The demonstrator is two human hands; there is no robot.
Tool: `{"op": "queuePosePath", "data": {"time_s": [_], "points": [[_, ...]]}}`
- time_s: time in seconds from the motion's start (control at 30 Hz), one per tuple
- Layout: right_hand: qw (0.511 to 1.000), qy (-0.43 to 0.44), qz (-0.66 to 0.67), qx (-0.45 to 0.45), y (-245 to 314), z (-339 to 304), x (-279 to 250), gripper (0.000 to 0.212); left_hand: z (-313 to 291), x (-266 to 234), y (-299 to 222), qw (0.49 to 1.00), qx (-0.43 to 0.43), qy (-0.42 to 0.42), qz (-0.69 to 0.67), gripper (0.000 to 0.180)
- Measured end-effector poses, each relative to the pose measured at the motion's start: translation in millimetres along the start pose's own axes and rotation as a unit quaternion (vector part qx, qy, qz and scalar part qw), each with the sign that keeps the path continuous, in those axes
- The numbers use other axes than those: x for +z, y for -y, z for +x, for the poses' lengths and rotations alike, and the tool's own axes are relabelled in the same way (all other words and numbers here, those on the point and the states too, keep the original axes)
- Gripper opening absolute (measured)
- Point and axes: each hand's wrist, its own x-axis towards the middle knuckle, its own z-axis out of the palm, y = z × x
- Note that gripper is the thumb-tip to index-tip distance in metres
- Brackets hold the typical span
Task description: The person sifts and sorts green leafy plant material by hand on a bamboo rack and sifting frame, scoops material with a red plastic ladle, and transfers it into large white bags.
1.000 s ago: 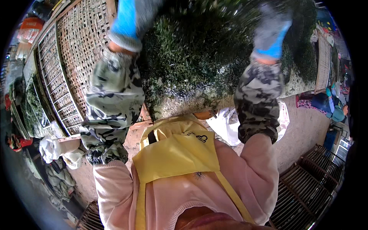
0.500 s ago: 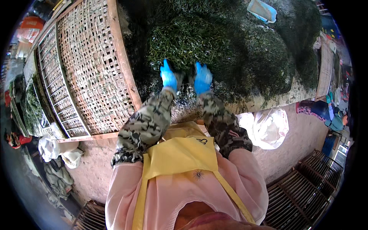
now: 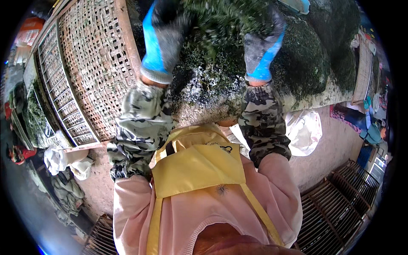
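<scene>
A clump of dark green, leafy plant strands (image 3: 223,21) is raised between my hands, blurred by motion at the top edge. My left hand (image 3: 161,40), in a grey and blue glove, grips its left side. On the other side my right hand (image 3: 264,49), gloved the same way, grips it too. The fingertips of both are partly buried in the strands or cut off by the frame. Below the clump, a pale, speckled patch of the work surface (image 3: 208,83) shows scattered green bits. The heap of dark green plant matter (image 3: 299,59) continues to the right.
A wooden-framed woven tray (image 3: 95,55) with a metal rack (image 3: 68,85) stands at left. A blue scoop (image 3: 297,5) lies on the heap. White sacks (image 3: 304,131) sit below the surface's front edge. Slatted racks (image 3: 340,199) stand at lower right. Another person (image 3: 372,127) is at far right.
Both hands have risen from the front of the heap with a clump between them, nearer the camera and farther apart. The pale surface beneath is more exposed.
</scene>
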Motion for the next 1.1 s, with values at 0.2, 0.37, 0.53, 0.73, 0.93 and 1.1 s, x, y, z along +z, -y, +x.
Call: {"op": "queuePosePath", "data": {"time_s": [0.2,0.37,0.53,0.73,0.93,1.1], "points": [[0.923,-0.298,0.097,0.224,-112.8,-92.0,-179.1,0.062,-140.2,-80.7,149.6,0.911,-0.236,-0.196,-0.276,0.055],[0.826,-0.368,-0.013,0.427,-170.7,-143.0,-150.9,0.085,-154.7,-57.8,208.3,0.932,-0.269,-0.231,-0.074,0.056],[0.769,-0.350,0.015,0.535,-175.1,-159.6,-92.1,0.056,-124.6,-60.0,183.2,0.921,-0.323,-0.204,-0.081,0.034],[0.879,-0.129,0.171,0.427,-76.6,-87.4,-39.0,0.036,-73.8,-29.0,45.3,0.960,-0.277,-0.048,0.015,0.031],[0.985,0.162,0.003,0.061,-9.8,-3.3,-0.2,0.042,-22.8,-28.2,11.9,0.902,0.087,-0.038,0.420,0.037],[0.989,0.109,0.021,0.099,-29.9,60.7,-16.9,0.047,3.3,-51.9,70.5,0.801,0.073,-0.039,0.592,0.072]]}}
